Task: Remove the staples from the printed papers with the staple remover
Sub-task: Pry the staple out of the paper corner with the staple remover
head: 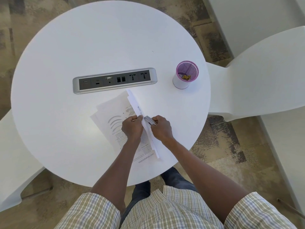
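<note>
Two hands at the fold: left hand fingers pinch printed papers on desk; right hand grips staple remover w/ closed fingers. Risk: angled pull tears page.

both bare forearms reach forward and converge. the left hand lies palm down, fingers curled, fingertips pinched forward. the right hand is clenched in a grip, knuckles up, just beside it.
</note>
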